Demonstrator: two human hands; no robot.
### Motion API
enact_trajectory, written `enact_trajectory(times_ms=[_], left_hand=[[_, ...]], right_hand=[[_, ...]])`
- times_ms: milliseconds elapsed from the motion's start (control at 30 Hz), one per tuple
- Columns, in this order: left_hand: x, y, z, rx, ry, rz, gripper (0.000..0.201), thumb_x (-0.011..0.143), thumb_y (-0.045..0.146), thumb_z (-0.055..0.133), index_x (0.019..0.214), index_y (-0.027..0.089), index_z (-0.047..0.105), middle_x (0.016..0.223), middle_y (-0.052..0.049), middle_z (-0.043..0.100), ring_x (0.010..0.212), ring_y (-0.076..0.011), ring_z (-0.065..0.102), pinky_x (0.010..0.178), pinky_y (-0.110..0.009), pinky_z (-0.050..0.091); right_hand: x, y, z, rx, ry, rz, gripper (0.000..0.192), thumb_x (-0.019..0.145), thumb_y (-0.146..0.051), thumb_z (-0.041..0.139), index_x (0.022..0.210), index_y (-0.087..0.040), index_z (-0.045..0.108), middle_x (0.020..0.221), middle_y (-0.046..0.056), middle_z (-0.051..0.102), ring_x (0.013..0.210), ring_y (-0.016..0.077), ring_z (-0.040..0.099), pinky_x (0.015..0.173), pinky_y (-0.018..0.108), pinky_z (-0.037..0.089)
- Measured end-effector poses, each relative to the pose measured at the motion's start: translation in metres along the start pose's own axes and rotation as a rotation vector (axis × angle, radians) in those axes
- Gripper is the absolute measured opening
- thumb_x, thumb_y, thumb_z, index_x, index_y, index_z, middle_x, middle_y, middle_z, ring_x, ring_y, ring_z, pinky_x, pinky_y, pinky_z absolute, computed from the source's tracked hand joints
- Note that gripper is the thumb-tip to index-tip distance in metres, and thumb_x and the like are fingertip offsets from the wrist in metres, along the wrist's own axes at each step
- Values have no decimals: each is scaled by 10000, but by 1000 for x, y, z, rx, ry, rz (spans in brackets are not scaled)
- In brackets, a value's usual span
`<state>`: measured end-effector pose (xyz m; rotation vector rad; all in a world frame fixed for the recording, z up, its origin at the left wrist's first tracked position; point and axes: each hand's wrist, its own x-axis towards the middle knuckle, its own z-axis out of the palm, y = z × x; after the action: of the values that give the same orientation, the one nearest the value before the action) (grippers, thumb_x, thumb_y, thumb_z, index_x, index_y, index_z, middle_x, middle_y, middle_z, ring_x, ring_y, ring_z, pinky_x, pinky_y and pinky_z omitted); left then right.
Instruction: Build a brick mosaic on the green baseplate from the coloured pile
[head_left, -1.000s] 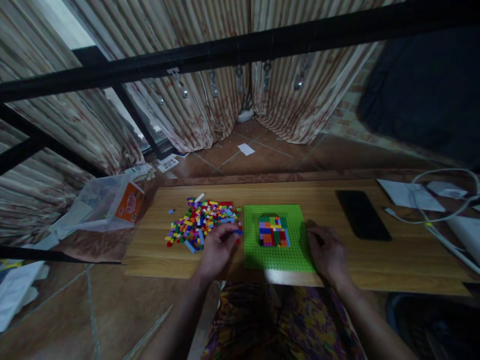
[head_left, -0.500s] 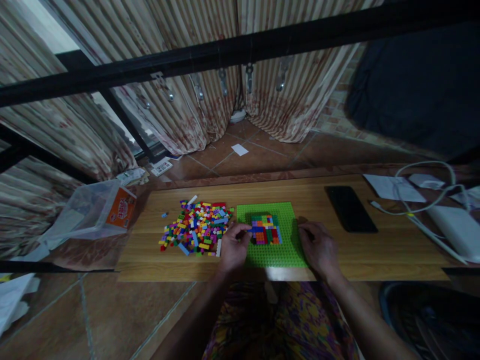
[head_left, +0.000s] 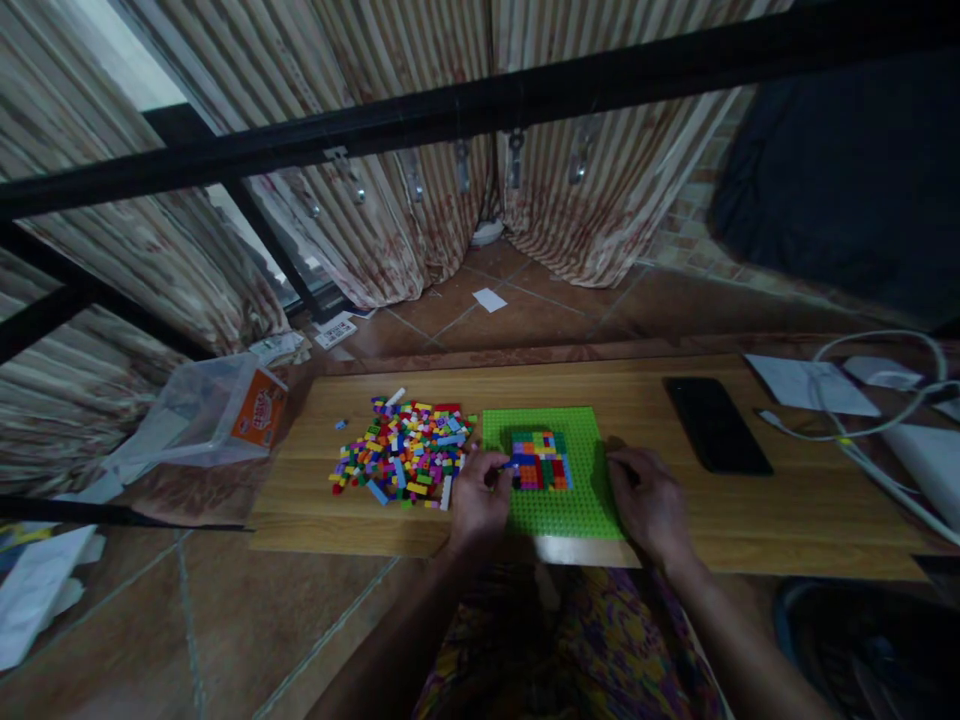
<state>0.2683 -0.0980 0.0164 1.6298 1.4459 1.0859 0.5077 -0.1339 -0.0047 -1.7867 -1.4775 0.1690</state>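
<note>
My left hand [head_left: 482, 497] is at the left side of a green studded baseplate [head_left: 577, 513], thumb and forefinger pinching a small blue brick [head_left: 511, 464]. That brick is at the left edge of a block of coloured toy bricks [head_left: 541, 462] fixed on the plate; whether it is pressed down I cannot tell. My right hand [head_left: 651, 500] lies at the plate's right edge, its fingers curled against that edge. Left of my left hand spreads a heap of loose toy bricks [head_left: 412, 450] in many colours.
A wooden board [head_left: 465, 545] carries everything. On its right lies a black phone [head_left: 716, 425], with white paper [head_left: 814, 385] and a white cable [head_left: 874, 440] beyond. A clear plastic box [head_left: 214, 405] with an orange label stands at the left. A dark metal bar [head_left: 420, 125] crosses above.
The whole view has shifted slightly, so things appear a little further right. My left hand stays with the blue brick at the block's left edge. My right hand keeps its place by the plate.
</note>
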Motion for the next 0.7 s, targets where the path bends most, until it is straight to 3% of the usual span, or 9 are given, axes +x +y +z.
enact_trajectory(times_ms=[133,267,367,500,600,700], left_hand=[[-13,1,-20,49,-9,50,96,846,233,590,890,225,675,875,-42,666,767,-153,625,705,-274,510],[-19,-9,-57,160,114,35,104,847,246,581,880,227,677,881,-50,678,789,-167,635,719,-286,519],[-17,-25,-92,257,257,-41,136,839,290,582,886,211,683,881,-54,692,780,-176,645,725,-297,530],[-10,-44,-128,354,362,-194,205,820,333,591,935,204,702,875,-46,715,768,-182,657,732,-298,533],[-7,-47,-137,343,387,-263,240,817,337,587,970,195,706,852,-40,722,725,-174,655,700,-288,532],[-6,-42,-131,325,380,-241,226,819,327,589,955,191,708,859,-45,724,744,-176,660,711,-289,532]], right_hand=[[-1,2,0,-9,-12,4,313,898,-423,456,884,-198,673,955,103,675,892,245,639,804,377,502],[-2,3,-1,-27,-13,9,332,885,-450,448,886,-203,670,955,107,680,886,263,643,778,390,503],[-3,4,-2,-52,-20,22,345,875,-468,447,886,-208,674,967,109,679,881,276,647,774,408,506],[-3,5,-2,-66,-16,15,344,875,-468,454,886,-205,676,993,122,681,902,298,652,780,428,513],[-3,3,-2,-64,-9,1,343,884,-463,453,883,-201,674,989,137,680,913,310,648,802,445,509],[-3,2,-3,-61,-20,7,331,888,-452,462,882,-196,672,976,134,679,888,298,649,798,433,510]])
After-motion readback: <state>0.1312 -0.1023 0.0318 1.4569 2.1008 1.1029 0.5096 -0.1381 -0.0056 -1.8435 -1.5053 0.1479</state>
